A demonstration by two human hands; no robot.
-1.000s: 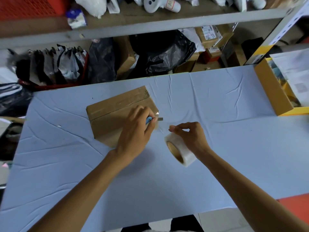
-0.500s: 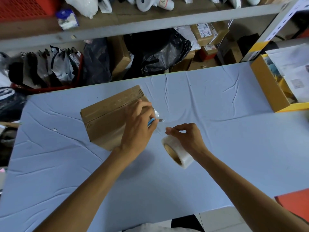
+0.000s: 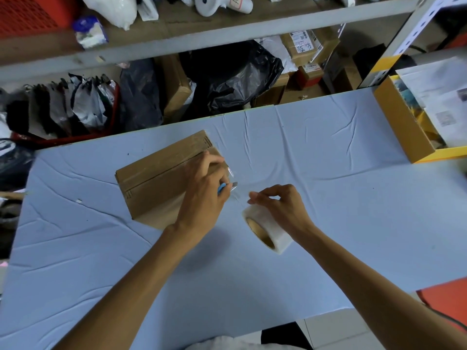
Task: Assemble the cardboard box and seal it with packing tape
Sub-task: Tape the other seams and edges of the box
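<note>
A closed brown cardboard box lies on the light blue table, left of centre. My left hand rests on the box's right end and grips a small blue-handled cutter, its blade pointing right. A strip of clear tape stretches from the box's right edge toward the roll. My right hand holds the clear packing tape roll just right of the box, thumb and fingers pinching the strip at the roll's top.
An open yellow-edged cardboard box with papers stands at the table's far right. Behind the table, shelves hold black bags, parcels and brown boxes. A red object sits past the near right table edge.
The cutter blade has shifted a little to the right along the stretched tape. Both hands, box and roll keep their places on the table; the camera tilted slightly.
</note>
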